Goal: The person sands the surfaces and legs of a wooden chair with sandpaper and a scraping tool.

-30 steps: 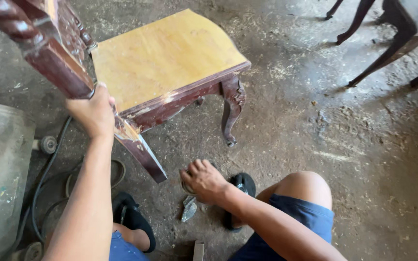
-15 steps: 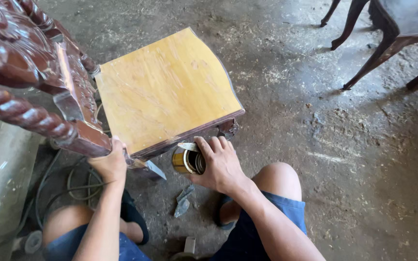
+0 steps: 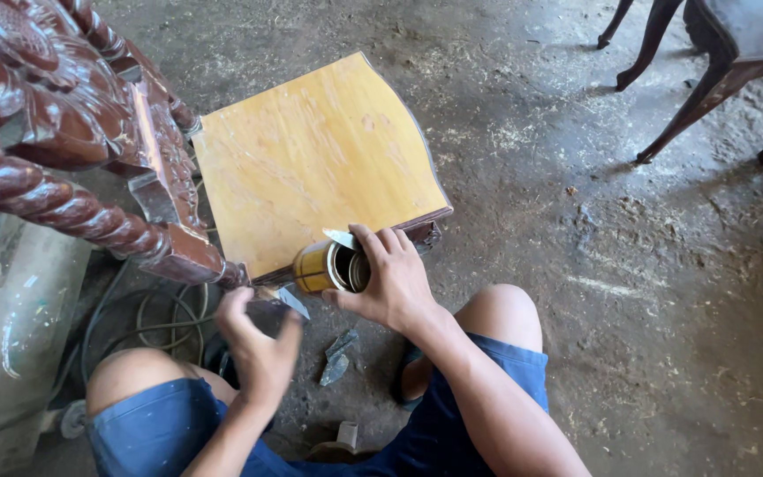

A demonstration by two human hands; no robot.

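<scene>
Tin can (image 3: 328, 267), small and yellow, is held tipped in the right hand (image 3: 390, 281), just by the chair seat (image 3: 311, 163). Nothing is held in the half-open left hand (image 3: 258, 346) below.

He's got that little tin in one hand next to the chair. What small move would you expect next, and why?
Probably the left hand would reach across to the tin. The right hand holds the tin on its side by the chair seat, its opened lid bent up, while the left hand hangs free with its fingers spread just below the chair's carved frame. That is only a guess.
</scene>
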